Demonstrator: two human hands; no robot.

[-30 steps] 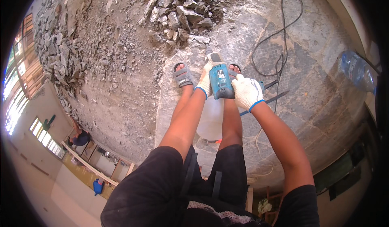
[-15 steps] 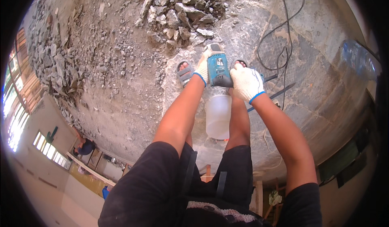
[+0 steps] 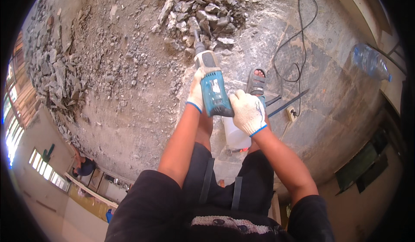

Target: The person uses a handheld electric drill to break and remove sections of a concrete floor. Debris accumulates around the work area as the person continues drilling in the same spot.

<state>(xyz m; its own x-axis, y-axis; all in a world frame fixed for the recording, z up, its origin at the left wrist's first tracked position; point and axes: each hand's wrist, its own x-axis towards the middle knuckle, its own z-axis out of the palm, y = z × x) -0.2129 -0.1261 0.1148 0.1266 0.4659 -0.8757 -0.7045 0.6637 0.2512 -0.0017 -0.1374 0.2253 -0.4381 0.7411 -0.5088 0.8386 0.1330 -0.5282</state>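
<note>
While a teal power tool (image 3: 219,97) is held two-handed, its bit (image 3: 197,37) is pointed at the near edge of a heap of broken rubble (image 3: 212,8), though whether the tip is touching a chunk can't really be told. The casing's left side is gripped by the left hand (image 3: 196,90), in a white knit glove with a blue cuff; the fingers are wrapped behind the tool and mostly hidden, so how tightly they're curled can't be made out. At the rear end the tool is held by the right hand (image 3: 247,110), same kind of glove, fingers bent and closed up pretty snugly. As for labels, a pale sticker (image 3: 215,85) is stuck on the teal casing, lettering too small to make out, and some dark marking is seen on the back of the right glove. Just past that glove, a white bucket (image 3: 237,138) is partly covered, and off to the right a dark cable (image 3: 301,34) is looped on the floor.
</note>
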